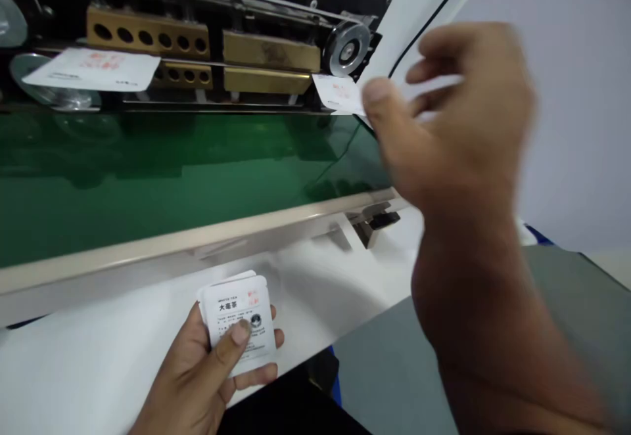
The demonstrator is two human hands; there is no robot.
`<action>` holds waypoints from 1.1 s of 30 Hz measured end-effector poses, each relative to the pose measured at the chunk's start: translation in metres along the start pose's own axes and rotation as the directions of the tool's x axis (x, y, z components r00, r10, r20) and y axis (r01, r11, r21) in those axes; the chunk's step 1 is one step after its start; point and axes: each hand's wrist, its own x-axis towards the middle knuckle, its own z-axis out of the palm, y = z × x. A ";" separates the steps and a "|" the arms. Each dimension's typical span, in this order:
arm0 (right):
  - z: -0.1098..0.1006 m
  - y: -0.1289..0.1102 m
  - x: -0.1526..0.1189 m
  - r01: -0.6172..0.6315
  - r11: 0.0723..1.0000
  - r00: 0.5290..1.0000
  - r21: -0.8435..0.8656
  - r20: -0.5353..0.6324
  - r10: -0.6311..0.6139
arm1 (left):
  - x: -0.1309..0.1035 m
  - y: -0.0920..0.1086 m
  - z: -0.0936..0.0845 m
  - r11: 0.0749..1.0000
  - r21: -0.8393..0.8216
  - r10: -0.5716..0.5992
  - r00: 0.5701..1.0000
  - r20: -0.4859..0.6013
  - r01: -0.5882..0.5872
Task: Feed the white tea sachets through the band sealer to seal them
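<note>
Low in the view, my left hand (211, 369) is closed round a small stack of white tea sachets (236, 349), thumb across the printed front. The top one reads "WHITE TEA" with red stamp marks. My right hand (453, 113) is raised at the right end of a sealing machine (271, 50), blurred by motion. Its thumb and fingers are apart, with the thumb tip beside a white sachet (340, 93) that sticks out by the machine's roller. Another sachet (93, 70) lies flat in the machine's feed line at the left.
A green conveyor belt (162, 179) runs below the sealing bars, with a pale rail (197, 234) along its front edge. Under it is a white surface (310, 290) and a metal bracket (372, 221). A black cable (434, 14) hangs against the wall.
</note>
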 end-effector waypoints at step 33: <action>-0.018 -0.010 -0.130 -0.584 0.655 0.653 0.480 0.757 0.028 | 0.001 0.005 0.011 0.979 -0.197 -0.096 0.967 -0.235 0.050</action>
